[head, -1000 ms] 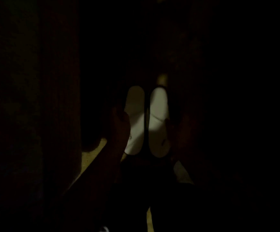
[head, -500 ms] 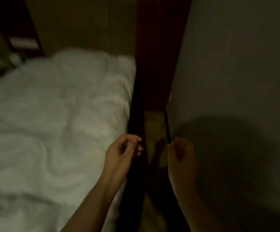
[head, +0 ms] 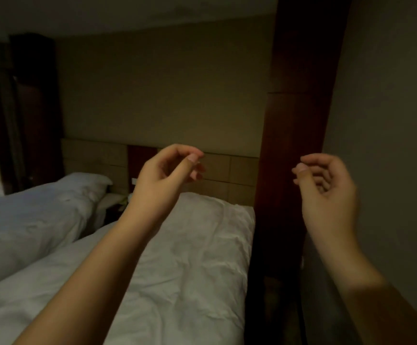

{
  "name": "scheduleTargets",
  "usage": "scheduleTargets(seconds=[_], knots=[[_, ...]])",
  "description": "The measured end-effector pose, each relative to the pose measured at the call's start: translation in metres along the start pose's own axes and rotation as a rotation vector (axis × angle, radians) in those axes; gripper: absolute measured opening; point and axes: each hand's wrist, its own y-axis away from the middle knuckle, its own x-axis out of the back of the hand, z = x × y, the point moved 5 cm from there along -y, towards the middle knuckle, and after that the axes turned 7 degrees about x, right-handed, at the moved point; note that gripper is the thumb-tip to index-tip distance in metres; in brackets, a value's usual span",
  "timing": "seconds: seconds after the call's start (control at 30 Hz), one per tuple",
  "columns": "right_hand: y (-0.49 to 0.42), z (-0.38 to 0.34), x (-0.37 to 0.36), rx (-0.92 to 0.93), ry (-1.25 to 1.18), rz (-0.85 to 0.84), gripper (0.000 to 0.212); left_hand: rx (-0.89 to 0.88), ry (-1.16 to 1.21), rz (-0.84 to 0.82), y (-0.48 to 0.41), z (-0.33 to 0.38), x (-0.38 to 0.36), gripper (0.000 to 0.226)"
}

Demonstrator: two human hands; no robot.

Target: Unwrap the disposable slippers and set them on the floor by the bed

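The white slippers are out of view; the narrow dark floor gap (head: 274,295) between bed and wall shows none. My left hand (head: 167,170) is raised above the near bed (head: 190,270), fingers loosely curled with thumb near the fingertips, holding nothing. My right hand (head: 324,185) is lifted at the same height in front of the wall (head: 389,170), fingers also loosely curled and empty. The two hands are well apart, palms partly facing each other.
A dark wooden pillar (head: 299,120) runs up beside the bed's head end. A tan headboard (head: 222,170) lies behind. A second white bed (head: 33,210) stands to the left, with a small nightstand (head: 113,202) between the beds.
One second ago both hands were at the white slippers on the dark floor. Since then the view has swung up over the bed, and both empty hands have risen and spread apart.
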Motion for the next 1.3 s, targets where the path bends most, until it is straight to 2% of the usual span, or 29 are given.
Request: scheduleTargets(seconds=[0.17,0.33,0.47,0.63,0.77,0.97,1.07,1.23,1.3], knots=[[0.058,-0.055,-0.095,-0.041,-0.060,-0.079,0.008,0.038,-0.039,0.051,0.031,0.018,0.123,0.012],[0.149,-0.128,-0.276,-0.107,-0.225,-0.196,0.017,0.060,-0.201,0.197,0.072,0.040,0.317,0.017],[0.211,-0.201,-0.406,-0.187,-0.384,-0.310,0.020,0.159,-0.407,0.316,0.109,0.068,0.456,0.016],[0.253,-0.228,-0.493,-0.230,-0.433,-0.366,0.010,0.284,-0.469,0.376,0.131,0.055,0.556,0.020],[0.304,-0.188,-0.535,-0.327,-0.367,-0.437,0.018,0.414,-0.442,0.334,0.141,-0.022,0.585,0.019],[0.442,-0.060,-0.568,-0.580,-0.101,-0.588,0.012,0.752,-0.407,0.138,0.168,-0.216,0.588,0.020],[0.520,0.006,-0.575,-0.753,0.049,-0.714,0.019,0.967,-0.411,0.048,0.194,-0.318,0.587,0.022],[0.643,0.096,-0.580,-1.025,0.230,-0.895,0.006,1.271,-0.393,-0.033,0.239,-0.466,0.594,0.021],[0.683,0.119,-0.581,-1.092,0.291,-1.020,0.017,1.345,-0.415,-0.039,0.260,-0.511,0.599,0.022]])
